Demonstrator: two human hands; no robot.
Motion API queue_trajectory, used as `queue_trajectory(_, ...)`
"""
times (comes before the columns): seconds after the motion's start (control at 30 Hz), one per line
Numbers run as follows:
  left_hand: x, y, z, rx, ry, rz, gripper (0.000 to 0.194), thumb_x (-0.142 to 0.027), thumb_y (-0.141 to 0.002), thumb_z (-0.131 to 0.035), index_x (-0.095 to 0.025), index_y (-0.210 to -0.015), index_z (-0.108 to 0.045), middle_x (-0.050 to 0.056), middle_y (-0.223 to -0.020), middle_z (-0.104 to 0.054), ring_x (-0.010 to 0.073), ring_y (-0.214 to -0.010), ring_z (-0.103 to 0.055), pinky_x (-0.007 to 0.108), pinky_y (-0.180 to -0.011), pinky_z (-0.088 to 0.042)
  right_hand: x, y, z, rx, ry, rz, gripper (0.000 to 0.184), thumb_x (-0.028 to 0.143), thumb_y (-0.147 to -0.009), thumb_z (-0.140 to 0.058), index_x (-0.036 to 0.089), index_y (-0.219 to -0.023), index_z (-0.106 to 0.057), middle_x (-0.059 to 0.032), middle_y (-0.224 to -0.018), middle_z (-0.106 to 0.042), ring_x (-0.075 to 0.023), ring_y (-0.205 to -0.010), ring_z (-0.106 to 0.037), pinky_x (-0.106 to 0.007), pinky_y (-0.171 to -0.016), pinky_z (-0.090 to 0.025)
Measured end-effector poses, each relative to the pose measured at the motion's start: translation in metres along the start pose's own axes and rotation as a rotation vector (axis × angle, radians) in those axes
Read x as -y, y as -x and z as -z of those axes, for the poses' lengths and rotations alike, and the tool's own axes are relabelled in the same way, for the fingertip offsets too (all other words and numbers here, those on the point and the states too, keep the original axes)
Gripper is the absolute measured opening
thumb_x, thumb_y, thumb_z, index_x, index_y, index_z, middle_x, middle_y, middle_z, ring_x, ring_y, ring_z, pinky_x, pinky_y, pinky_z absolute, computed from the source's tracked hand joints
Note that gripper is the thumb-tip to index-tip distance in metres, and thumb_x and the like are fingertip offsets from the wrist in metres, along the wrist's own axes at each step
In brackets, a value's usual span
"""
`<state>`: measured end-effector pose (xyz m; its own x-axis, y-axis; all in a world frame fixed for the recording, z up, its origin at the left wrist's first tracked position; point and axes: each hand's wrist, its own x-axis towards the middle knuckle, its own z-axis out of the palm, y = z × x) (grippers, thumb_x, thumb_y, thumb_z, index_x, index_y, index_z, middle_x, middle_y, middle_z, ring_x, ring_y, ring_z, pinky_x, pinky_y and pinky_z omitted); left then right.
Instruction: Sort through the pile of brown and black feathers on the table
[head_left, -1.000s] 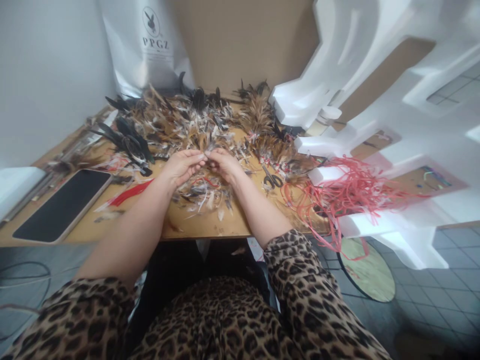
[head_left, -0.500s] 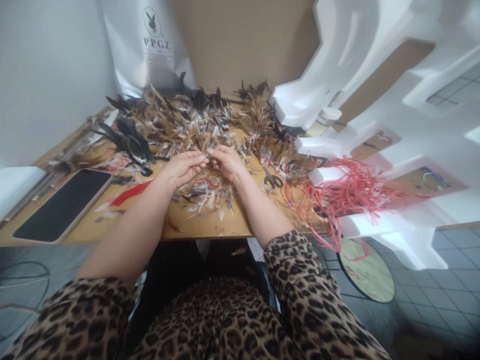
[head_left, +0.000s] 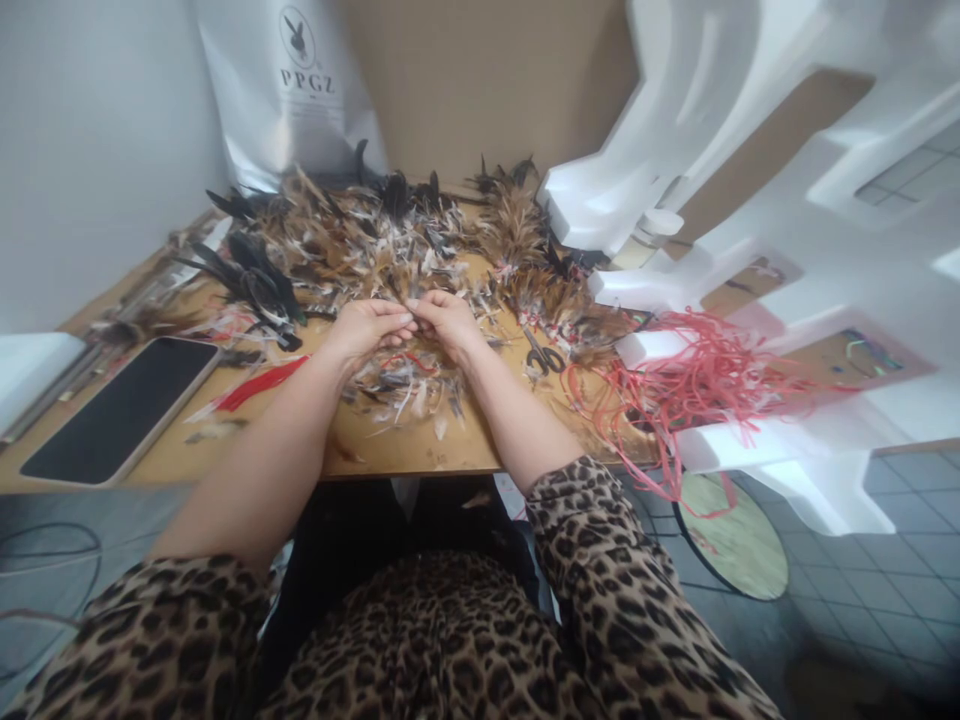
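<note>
My left hand (head_left: 366,332) and my right hand (head_left: 448,322) meet fingertip to fingertip over the middle of a wooden table (head_left: 420,455). Both hands are closed in a pinch on a small brown feather (head_left: 409,292) that sticks up between them. A wide heap of brown, black and white feathers (head_left: 352,235) lies just beyond the hands. Short trimmed feather bits (head_left: 409,385) are scattered under my wrists.
Black scissors (head_left: 543,356) lie right of my right hand. A tangle of red strings (head_left: 675,385) spreads at the right edge. A dark phone (head_left: 120,405) and a red feather (head_left: 259,385) lie at left. White foam blocks (head_left: 750,200) crowd the right, a silver bag (head_left: 289,90) stands behind.
The hands stay together at the same spot; the fingers have shifted slightly on the feather. The view has tilted a little.
</note>
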<state>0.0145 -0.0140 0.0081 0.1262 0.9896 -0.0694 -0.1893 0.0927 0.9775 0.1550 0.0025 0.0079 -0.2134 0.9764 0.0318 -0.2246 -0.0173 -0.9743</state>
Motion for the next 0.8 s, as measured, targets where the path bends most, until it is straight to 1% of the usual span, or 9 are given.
queue_trajectory(0.13, -0.006, -0.005, 0.011, -0.157, 0.137, -0.072, 0.006, -0.009, -0.065, -0.068, -0.009, -0.071, -0.066, 0.005, -0.064, -0.067, 0.0055, -0.05, -0.058, 0.012, -0.046, -0.045, -0.001, -0.004, 0.003, -0.079, 0.1, 0.068, 0.021, 0.032, -0.067, -0.068, 0.015, -0.076, -0.06, 0.0078, -0.049, -0.05, -0.0036, -0.042, -0.038, -0.017, -0.043, -0.029)
queue_trajectory(0.2, -0.009, -0.009, 0.017, -0.233, 0.242, -0.122, 0.003, -0.008, -0.068, -0.066, -0.01, -0.071, -0.065, 0.004, -0.065, -0.067, 0.0041, -0.051, -0.058, 0.01, -0.047, -0.044, -0.004, -0.006, 0.005, -0.104, 0.251, 0.151, 0.014, 0.026, -0.069, -0.065, 0.014, -0.074, -0.061, 0.0056, -0.056, -0.056, -0.004, -0.049, -0.043, -0.018, -0.051, -0.035)
queue_trajectory(0.27, -0.009, -0.012, 0.022, -0.273, 0.303, -0.121, 0.003, -0.007, -0.07, -0.064, -0.01, -0.069, -0.064, 0.004, -0.064, -0.066, 0.0036, -0.05, -0.057, 0.01, -0.046, -0.044, -0.007, -0.008, 0.007, -0.1, 0.454, 0.226, 0.011, 0.024, -0.069, -0.063, 0.013, -0.072, -0.062, 0.0029, -0.065, -0.061, -0.0056, -0.057, -0.049, -0.02, -0.061, -0.04)
queue_trajectory(0.33, -0.009, -0.014, 0.024, -0.276, 0.326, -0.108, 0.004, -0.007, -0.071, -0.063, -0.01, -0.068, -0.064, 0.004, -0.064, -0.065, 0.0035, -0.05, -0.056, 0.009, -0.045, -0.044, -0.01, -0.009, 0.006, -0.084, 0.649, 0.272, 0.012, 0.025, -0.07, -0.062, 0.013, -0.071, -0.064, 0.0013, -0.068, -0.063, -0.0075, -0.061, -0.051, -0.021, -0.065, -0.04)
queue_trajectory(0.4, -0.007, -0.015, 0.024, -0.255, 0.322, -0.093, 0.004, -0.007, -0.071, -0.063, -0.01, -0.069, -0.064, 0.004, -0.064, -0.065, 0.0034, -0.05, -0.056, 0.009, -0.045, -0.043, -0.012, -0.008, 0.004, -0.077, 0.796, 0.285, 0.017, 0.03, -0.072, -0.06, 0.014, -0.072, -0.064, 0.001, -0.067, -0.062, -0.0087, -0.062, -0.051, -0.022, -0.065, -0.04)
queue_trajectory(0.5, -0.006, -0.015, 0.022, -0.223, 0.315, -0.079, 0.002, -0.008, -0.07, -0.063, -0.009, -0.069, -0.064, 0.004, -0.064, -0.065, 0.0032, -0.049, -0.056, 0.009, -0.045, -0.043, -0.01, -0.005, 0.0, -0.073, 0.95, 0.291, 0.024, 0.038, -0.074, -0.058, 0.015, -0.075, -0.065, 0.001, -0.066, -0.061, -0.01, -0.061, -0.051, -0.023, -0.065, -0.04)
queue_trajectory(0.6, -0.005, -0.014, 0.02, -0.223, 0.315, -0.069, 0.001, -0.008, -0.069, -0.064, -0.009, -0.07, -0.064, 0.004, -0.064, -0.064, 0.0036, -0.049, -0.056, 0.009, -0.044, -0.043, -0.008, -0.003, -0.003, -0.085, 1.077, 0.312, 0.021, 0.034, -0.073, -0.06, 0.017, -0.084, -0.065, 0.0, -0.072, -0.062, -0.0125, -0.066, -0.053, -0.025, -0.067, -0.04)
queue_trajectory(0.7, -0.005, -0.014, 0.021, -0.235, 0.316, -0.06, 0.004, -0.009, -0.068, -0.065, -0.009, -0.071, -0.063, 0.004, -0.065, -0.065, 0.0045, -0.05, -0.057, 0.01, -0.042, -0.042, -0.009, -0.006, -0.003, -0.107, 1.155, 0.316, 0.015, 0.027, -0.074, -0.058, 0.017, -0.083, -0.065, -0.0024, -0.077, -0.064, -0.0147, -0.072, -0.055, -0.027, -0.07, -0.04)
queue_trajectory(0.8, -0.004, -0.014, 0.021, -0.258, 0.302, -0.067, 0.006, -0.01, -0.066, -0.066, -0.009, -0.072, -0.064, 0.005, -0.066, -0.066, 0.0058, -0.05, -0.058, 0.011, -0.042, -0.042, -0.011, -0.013, 0.001, -0.109, 1.052, 0.319, 0.014, 0.024, -0.076, -0.054, 0.015, -0.071, -0.064, -0.0027, -0.074, -0.064, -0.0136, -0.071, -0.055, -0.026, -0.07, -0.04)
